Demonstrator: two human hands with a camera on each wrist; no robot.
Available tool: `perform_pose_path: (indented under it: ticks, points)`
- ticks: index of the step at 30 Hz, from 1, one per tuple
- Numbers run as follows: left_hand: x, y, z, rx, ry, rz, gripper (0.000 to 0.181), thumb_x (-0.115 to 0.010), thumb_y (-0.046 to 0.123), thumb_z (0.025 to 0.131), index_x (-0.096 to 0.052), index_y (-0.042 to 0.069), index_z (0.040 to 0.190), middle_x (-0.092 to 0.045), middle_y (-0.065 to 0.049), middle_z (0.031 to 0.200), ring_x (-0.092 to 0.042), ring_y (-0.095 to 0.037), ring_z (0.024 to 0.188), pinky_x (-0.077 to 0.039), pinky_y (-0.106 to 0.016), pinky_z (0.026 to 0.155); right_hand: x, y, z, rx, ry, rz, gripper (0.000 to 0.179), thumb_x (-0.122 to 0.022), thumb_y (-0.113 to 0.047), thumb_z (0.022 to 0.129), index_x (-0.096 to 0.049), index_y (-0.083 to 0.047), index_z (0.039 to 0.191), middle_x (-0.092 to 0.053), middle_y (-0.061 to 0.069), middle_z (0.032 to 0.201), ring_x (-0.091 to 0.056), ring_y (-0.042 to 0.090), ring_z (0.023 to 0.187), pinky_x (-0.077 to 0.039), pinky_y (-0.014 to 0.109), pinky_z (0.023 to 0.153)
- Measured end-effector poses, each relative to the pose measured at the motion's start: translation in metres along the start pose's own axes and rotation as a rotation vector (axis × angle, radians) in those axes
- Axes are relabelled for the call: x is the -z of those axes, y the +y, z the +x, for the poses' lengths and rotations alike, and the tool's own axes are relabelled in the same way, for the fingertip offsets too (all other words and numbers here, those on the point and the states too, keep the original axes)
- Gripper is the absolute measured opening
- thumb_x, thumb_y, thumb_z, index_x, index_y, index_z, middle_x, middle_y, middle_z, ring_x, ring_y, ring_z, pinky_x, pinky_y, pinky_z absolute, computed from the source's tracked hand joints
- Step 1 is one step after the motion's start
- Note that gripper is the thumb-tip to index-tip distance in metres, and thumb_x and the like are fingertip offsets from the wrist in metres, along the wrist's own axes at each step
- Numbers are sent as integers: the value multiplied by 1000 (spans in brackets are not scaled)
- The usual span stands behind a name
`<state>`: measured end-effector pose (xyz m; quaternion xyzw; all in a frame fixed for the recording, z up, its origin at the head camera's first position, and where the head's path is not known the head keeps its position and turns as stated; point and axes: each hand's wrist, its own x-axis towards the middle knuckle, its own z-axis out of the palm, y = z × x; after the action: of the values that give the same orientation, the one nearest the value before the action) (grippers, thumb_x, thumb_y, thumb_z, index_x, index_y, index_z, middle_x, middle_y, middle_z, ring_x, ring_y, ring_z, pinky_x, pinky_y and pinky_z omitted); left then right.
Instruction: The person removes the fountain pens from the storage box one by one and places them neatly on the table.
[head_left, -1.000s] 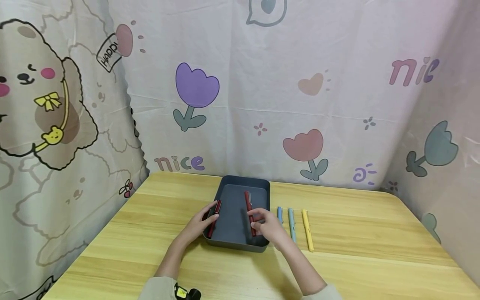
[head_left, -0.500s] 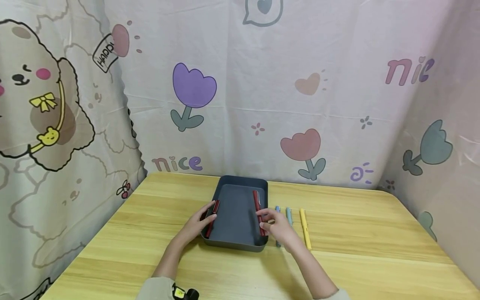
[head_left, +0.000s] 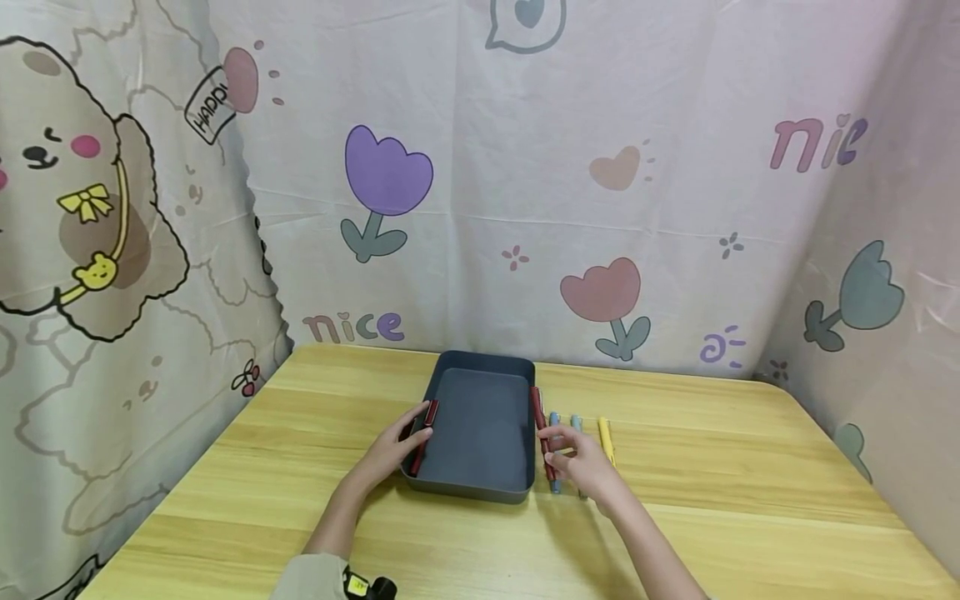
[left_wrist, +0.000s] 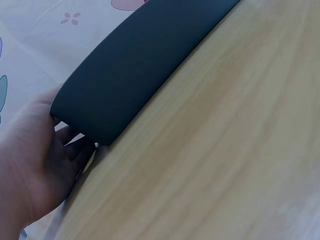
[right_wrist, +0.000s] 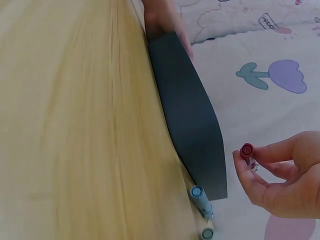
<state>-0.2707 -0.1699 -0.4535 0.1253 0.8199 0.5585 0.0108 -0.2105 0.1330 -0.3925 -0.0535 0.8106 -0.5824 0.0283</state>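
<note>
A dark grey rectangular tray (head_left: 468, 493) lies on the table, with one dark red pen (head_left: 421, 454) along its left inner side. My left hand (head_left: 386, 454) grips the tray's left wall, its thumb over the rim beside that pen; in the left wrist view the hand (left_wrist: 37, 165) curls at the tray's end (left_wrist: 125, 70). Between thumb and fingers my right hand (head_left: 588, 467) pinches a second red pen (head_left: 537, 408), just outside the tray's right edge. The right wrist view shows this pen (right_wrist: 246, 149) end-on, raised above the table.
Right of the tray, a blue pen (head_left: 554, 419), a light blue pen (head_left: 576, 422) and a yellow pen (head_left: 605, 435) lie in a row, partly behind my right hand. A printed curtain (head_left: 480, 275) stands behind the wooden table (head_left: 705, 467).
My right hand has carried the red pen rightward, from above the inside of the tray to past its right wall. My left hand, the tray and the other red pen stay put.
</note>
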Motion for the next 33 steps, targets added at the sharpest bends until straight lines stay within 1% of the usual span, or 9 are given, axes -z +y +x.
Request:
perform_pose_path:
  ticks: [9,16,23,27,33]
  points:
    - [0,0,0,-4,-4,8,58,-57,32,91,-37,15,142,-28,-16,145,-22,-35,132,-21,-54,102,11,5,-4,7,28,8,30,-53,7,85,-58,3,115,-56,16,98,-58,23,80,-51,39,66]
    - [0,0,0,-5,-5,7,58,-57,33,91,-37,15,142,-28,-16,145,-22,-36,132,-22,-55,101,19,8,-8,-23,54,31,31,-54,8,85,-57,3,116,-56,17,101,-59,24,81,-52,38,68]
    - [0,-1,1,-20,-2,-6,59,-58,31,91,-37,12,142,-29,-16,145,-23,-34,132,-21,-53,103,26,11,-10,-29,62,20,31,-53,8,86,-56,5,117,-56,18,100,-60,26,81,-52,38,67]
    - [0,0,1,-15,1,-7,59,-58,31,91,-37,12,142,-29,-15,145,-23,-34,132,-22,-53,102,31,12,-11,-36,71,40,32,-52,10,86,-55,7,118,-56,20,101,-60,29,82,-52,39,67]
    - [0,0,0,-13,5,-5,58,-59,31,90,-38,13,142,-30,-16,144,-24,-35,131,-23,-52,102,38,15,-14,-51,102,37,33,-53,10,85,-56,5,117,-56,19,101,-60,29,82,-52,39,67]
